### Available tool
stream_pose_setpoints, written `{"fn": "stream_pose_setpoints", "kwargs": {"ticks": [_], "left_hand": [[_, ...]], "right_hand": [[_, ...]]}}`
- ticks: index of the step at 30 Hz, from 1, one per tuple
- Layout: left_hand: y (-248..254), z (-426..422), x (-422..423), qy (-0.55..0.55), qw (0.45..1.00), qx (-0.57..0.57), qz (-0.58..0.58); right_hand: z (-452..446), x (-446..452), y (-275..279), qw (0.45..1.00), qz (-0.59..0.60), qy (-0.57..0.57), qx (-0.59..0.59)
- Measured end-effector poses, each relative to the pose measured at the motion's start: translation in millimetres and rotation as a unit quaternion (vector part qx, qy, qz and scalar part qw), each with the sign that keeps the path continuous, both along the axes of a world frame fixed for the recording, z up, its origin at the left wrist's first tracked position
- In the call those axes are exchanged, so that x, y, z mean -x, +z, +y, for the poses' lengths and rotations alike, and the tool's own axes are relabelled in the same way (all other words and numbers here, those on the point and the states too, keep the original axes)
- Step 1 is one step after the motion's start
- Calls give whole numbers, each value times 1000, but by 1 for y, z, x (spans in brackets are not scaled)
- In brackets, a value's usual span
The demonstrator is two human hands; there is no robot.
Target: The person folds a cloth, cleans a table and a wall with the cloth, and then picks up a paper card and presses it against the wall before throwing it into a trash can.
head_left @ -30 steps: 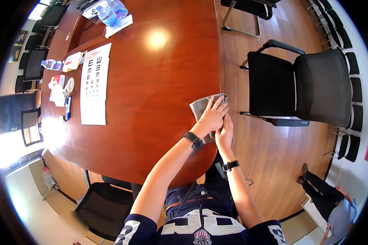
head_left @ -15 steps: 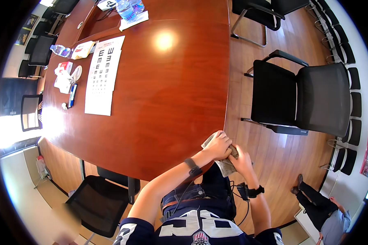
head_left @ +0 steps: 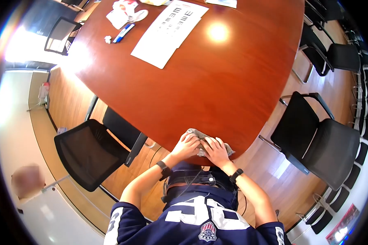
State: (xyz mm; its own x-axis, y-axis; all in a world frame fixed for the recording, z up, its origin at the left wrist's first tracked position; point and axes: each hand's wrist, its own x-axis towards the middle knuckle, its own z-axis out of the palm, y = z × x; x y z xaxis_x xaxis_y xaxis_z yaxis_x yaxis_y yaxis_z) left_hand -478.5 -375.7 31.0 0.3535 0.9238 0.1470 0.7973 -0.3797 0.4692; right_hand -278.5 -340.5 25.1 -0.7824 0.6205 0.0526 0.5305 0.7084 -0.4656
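A crumpled grey cloth [head_left: 197, 133] lies at the rounded near edge of the reddish-brown table [head_left: 200, 98]. My left hand [head_left: 186, 146] grips its left part with the fingers bent over it. Close beside it, my right hand [head_left: 216, 151] holds the right part, fingers curled on top. The hands nearly touch, and the middle of the cloth is partly hidden under them. Both wrists wear dark bands.
Eye-chart sheets [head_left: 167, 34] lie farther up the table, with blue markers [head_left: 123, 33] and a crumpled tissue [head_left: 107, 39] to their left. Black chairs stand at the left [head_left: 92, 155] and right [head_left: 296, 126]. A whiteboard [head_left: 49, 216] is at lower left.
Both hands have moved left with the cloth, from the table's right corner to its near end. The view has turned, and the other person at lower right is mostly out of sight.
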Motion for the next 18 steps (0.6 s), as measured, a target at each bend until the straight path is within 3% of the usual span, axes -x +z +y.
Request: {"fn": "stream_pose_setpoints", "kwargs": {"ticks": [5,12,13,18], "left_hand": [[-1,-48,65,148,989,-15,9],[-6,-98,120,267,961,14,62],[-14,-107,126,276,958,54,56],[-50,-102,149,350,936,28,37]], "right_hand": [[-3,86,-1,995,50,88,-10],[-18,168,-11,983,100,150,-16],[-17,178,-14,982,105,157,-20],[0,230,-23,975,149,162,-32]]}}
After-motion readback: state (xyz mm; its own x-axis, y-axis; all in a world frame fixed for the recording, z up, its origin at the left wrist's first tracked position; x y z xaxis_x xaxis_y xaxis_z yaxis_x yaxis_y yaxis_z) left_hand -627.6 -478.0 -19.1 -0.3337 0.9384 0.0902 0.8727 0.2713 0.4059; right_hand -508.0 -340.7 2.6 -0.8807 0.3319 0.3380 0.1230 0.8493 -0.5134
